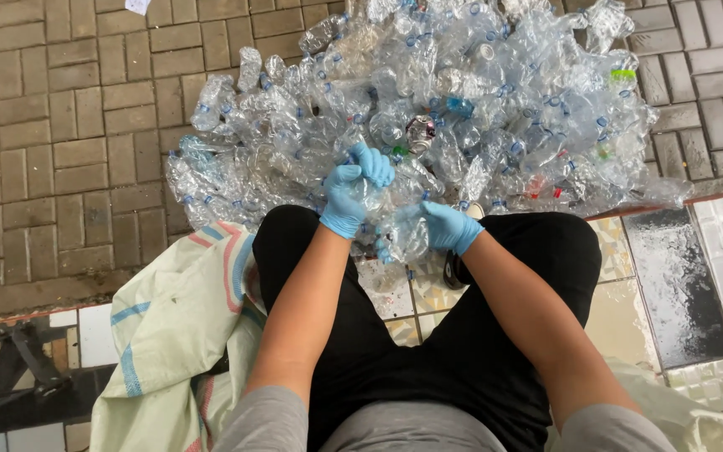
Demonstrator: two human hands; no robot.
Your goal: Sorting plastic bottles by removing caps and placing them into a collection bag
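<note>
A big heap of crushed clear plastic bottles [479,109] lies on the brick paving in front of my knees. My left hand [353,191], in a blue glove, is closed around the upper end of a crumpled clear bottle [395,222] at the heap's near edge. My right hand [449,226], also blue-gloved, grips the lower end of the same bottle, just above my black trousers. Both hands sit close together, between my knees. Whether the bottle has a cap is hidden by my fingers.
A pale woven sack [177,335] with red and blue stripes lies open at my left leg. Grey brick paving [69,134] spreads left of the heap. Wet glossy tiles [679,285] lie to my right, with a dark metal object [10,368] at lower left.
</note>
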